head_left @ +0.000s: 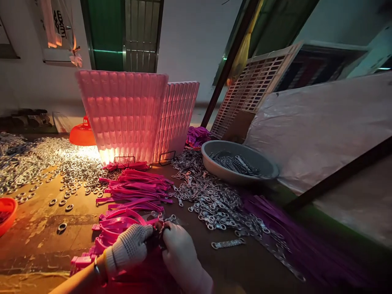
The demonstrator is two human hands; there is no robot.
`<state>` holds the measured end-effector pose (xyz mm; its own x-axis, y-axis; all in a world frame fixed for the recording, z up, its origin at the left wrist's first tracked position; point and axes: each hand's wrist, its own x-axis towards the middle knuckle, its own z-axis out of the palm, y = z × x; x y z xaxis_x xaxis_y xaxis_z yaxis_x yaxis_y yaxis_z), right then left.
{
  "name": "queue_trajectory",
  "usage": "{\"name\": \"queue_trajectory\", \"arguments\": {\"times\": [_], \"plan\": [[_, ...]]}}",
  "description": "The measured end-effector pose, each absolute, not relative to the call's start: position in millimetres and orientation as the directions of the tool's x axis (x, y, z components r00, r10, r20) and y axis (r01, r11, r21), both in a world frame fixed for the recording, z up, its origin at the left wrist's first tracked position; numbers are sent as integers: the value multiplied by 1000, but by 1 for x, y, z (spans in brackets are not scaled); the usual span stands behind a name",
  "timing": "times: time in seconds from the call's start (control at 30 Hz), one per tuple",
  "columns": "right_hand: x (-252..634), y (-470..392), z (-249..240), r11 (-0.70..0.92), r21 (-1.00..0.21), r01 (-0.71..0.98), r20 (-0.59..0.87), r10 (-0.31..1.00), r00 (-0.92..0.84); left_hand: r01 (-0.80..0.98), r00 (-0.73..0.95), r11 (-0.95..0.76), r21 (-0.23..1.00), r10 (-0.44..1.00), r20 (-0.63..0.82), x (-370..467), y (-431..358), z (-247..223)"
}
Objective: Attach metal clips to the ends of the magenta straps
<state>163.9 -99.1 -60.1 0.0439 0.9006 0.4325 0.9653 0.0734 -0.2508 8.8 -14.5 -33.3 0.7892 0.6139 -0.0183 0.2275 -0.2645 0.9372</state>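
My left hand (130, 247), in a white dotted work glove, is closed with its thumb toward the right. Bare and also closed, my right hand (180, 251) meets it at the fingertips. Between them is a small dark piece (159, 234), partly covered by the fingers; its kind I cannot make out. Bright pink straps (139, 185) with buckle-like ends lie in a long row beneath and beyond my hands. To the right spreads a heap of short metal chains (214, 200) with ringed ends, and one single chain (228, 243) lies apart from it.
Loose metal rings (81, 171) cover the table's left side beside a lit red lamp (82, 134). Pink ribbed panels (125, 114) stand behind the straps. A grey basin (211, 163) holds more metal pieces. Purple straps (284, 228) lie right; an orange bowl (14, 212) sits left.
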Motion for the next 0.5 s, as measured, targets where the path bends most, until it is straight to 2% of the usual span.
{"name": "queue_trajectory", "arguments": {"times": [0.1,0.17,0.23,0.3,0.37,0.43,0.5], "plan": [[159,-103,-63,26,-215,976,455,887,77,232,797,-118,966,592,-119,11,-12,-46],[158,-104,-54,2,-238,971,399,912,96,208,766,50,977,613,-194,11,-12,-53],[158,-104,-42,4,-253,968,285,956,70,163,721,126,979,662,-205,10,-14,-58],[159,-104,-32,3,-241,970,147,988,34,158,695,98,983,696,-181,7,-16,-60],[159,-103,-30,-10,-198,980,47,999,20,207,699,-20,978,702,-134,3,-17,-59],[159,-102,-34,4,-139,990,12,1000,-3,258,703,-130,957,705,-94,0,-17,-58],[159,-101,-42,92,-89,992,34,995,-89,277,714,-200,940,698,-62,-3,-17,-58]]}}
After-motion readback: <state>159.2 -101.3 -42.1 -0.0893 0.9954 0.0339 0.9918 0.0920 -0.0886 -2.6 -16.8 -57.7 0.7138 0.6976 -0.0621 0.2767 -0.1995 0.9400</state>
